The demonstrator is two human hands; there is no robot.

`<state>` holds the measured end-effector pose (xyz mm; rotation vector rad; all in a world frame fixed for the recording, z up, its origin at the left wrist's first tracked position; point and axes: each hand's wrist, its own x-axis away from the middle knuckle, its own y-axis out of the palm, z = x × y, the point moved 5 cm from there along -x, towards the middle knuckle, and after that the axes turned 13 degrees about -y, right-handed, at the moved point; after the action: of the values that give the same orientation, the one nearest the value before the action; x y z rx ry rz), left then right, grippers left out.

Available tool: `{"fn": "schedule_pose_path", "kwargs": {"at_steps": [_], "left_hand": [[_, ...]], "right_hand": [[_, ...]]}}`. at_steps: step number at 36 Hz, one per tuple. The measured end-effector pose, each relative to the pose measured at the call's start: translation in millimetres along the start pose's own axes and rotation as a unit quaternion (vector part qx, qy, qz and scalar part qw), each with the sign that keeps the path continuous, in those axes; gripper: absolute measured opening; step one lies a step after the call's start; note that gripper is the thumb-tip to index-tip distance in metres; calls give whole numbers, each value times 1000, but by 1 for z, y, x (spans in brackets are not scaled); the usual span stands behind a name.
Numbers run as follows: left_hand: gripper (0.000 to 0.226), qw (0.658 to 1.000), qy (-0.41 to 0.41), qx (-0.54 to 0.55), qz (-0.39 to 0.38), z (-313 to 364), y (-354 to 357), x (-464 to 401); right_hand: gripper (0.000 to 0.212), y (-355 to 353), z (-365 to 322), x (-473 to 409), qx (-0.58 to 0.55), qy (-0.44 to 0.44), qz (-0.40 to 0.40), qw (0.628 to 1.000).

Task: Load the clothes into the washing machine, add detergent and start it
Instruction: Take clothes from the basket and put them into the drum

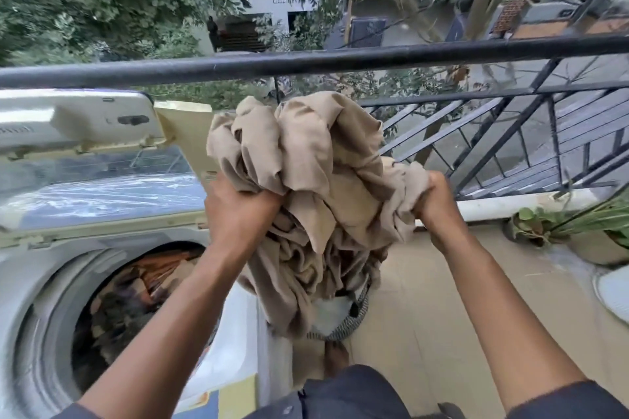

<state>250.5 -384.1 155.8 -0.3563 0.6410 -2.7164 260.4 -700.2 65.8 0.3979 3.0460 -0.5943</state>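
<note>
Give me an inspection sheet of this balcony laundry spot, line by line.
Surface: tan tiled balcony floor, bare where visible.
Job's things: white top-loading washing machine, lid raised; patterned brown clothes in the drum; bunched beige cloth held above a striped laundry basket.
Clutter: potted plants at right.
Hands: left hand and right hand both grip the beige cloth.
Cables: nothing seen.
Surroundings: black metal railing, trees and buildings beyond.
</note>
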Motion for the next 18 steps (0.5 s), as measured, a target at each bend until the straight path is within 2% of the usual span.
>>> {"fn": "schedule_pose_path", "kwargs": {"at_steps": [3, 5, 7, 8, 9, 10, 12, 14, 16, 18], "left_hand": [[55, 1000, -7, -25, 7, 0, 8, 4], [63, 999, -21, -32, 8, 0, 10, 6], [53, 999, -43, -24, 5, 0, 10, 5], [40, 999, -49, -7, -6, 1, 9, 4], [30, 998, -51, 14, -28, 2, 9, 4], [29, 996, -45, 40, -62, 2, 11, 2], [42, 981, -28, 105, -160, -3, 14, -5], [56, 961, -17, 120, -250, -8, 17, -10], [68, 952, 17, 96, -292, -7, 15, -7], [82, 950, 44, 85, -297, -6, 11, 0]], "right_hand": [[12, -11, -85, 12, -102, -70, 3, 992], [18, -12, -127, 23, -164, -132, -10, 978], [26, -10, -156, 35, -212, -169, -35, 962], [21, -7, -166, 40, -235, -186, -52, 953], [18, -2, -174, 45, -249, -202, -77, 944], [27, 5, -177, 48, -253, -212, -94, 939], [36, 25, -177, 50, -246, -201, -138, 938], [38, 42, -171, 53, -253, -173, -171, 936], [39, 51, -169, 56, -286, -156, -194, 925], [42, 60, -174, 60, -284, -153, -233, 918]]}}
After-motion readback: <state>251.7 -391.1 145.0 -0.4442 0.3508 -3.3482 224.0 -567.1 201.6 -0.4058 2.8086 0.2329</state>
